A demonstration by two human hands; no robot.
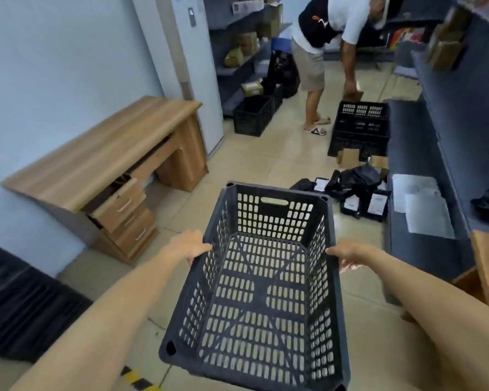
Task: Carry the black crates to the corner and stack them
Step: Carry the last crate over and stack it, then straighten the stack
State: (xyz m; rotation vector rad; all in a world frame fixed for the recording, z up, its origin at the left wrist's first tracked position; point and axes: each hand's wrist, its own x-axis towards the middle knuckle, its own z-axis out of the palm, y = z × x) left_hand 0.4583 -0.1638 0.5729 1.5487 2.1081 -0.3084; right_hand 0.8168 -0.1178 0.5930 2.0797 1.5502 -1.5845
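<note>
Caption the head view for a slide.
Both hands, left and right, carry an empty black perforated plastic crate above the tiled floor.

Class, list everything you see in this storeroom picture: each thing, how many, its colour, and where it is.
Held crate: one, black, empty, centre, above the floor.
Floor crates: a black stack on the right; one by the left shelves, more behind, count unclear.
Desk: one, wooden, left wall, drawers ajar.
Shelves: grey-blue, right side and far left.
Boxes: several, brown, on shelves.
Black bags: pile, floor, right.
Papers: white, low right shelf.
Other person: one, bending, background.
Left hand: grips crate's left rim.
Right hand: grips right rim.
</note>
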